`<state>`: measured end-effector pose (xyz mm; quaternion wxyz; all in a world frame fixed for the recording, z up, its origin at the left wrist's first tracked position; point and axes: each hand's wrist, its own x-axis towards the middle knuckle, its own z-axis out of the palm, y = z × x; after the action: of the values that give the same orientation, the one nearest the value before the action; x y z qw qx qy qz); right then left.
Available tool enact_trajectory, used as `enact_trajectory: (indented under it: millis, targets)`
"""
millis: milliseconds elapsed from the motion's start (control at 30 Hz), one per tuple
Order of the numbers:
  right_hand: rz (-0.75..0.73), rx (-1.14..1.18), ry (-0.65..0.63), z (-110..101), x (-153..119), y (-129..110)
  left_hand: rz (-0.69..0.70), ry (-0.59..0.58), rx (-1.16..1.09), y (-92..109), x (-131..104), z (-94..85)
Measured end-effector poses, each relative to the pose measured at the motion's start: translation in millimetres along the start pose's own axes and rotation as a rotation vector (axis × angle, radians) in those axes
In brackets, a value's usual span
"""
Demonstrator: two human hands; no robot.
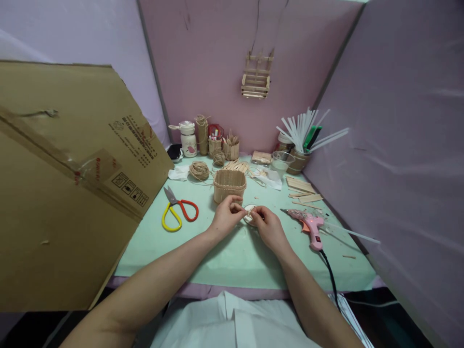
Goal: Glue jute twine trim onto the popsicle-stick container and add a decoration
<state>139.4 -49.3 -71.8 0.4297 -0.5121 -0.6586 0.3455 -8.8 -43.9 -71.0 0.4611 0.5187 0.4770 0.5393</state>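
My left hand [229, 215] is closed, its thumb and finger pinching a tiny pale piece that is too small to name. Close beside it, my right hand [266, 224] also has its fingers pinched together at the same spot; what they hold is partly hidden. Both hands meet over a small round white lid or dish [249, 208] on the green tabletop. Just behind my left hand stands a small basket [229, 185] made of wooden sticks, its top open.
Scissors [177, 208] lie at left beside a large cardboard sheet [65, 193]. A pink glue gun [312, 227] with a cord lies at right, near wooden sticks [302, 186]. Twine [199, 170], a bottle [188, 140] and a pot of glue sticks [299, 159] stand behind.
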Motion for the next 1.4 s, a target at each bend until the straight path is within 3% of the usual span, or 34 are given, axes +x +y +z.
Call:
enact_trajectory:
  millis: [1400]
  targets:
    - [0.011, 0.046, -0.048, 0.7, 1.1, 4.7, 0.009, -0.029, 0.025, 3.5, -1.8, -0.5]
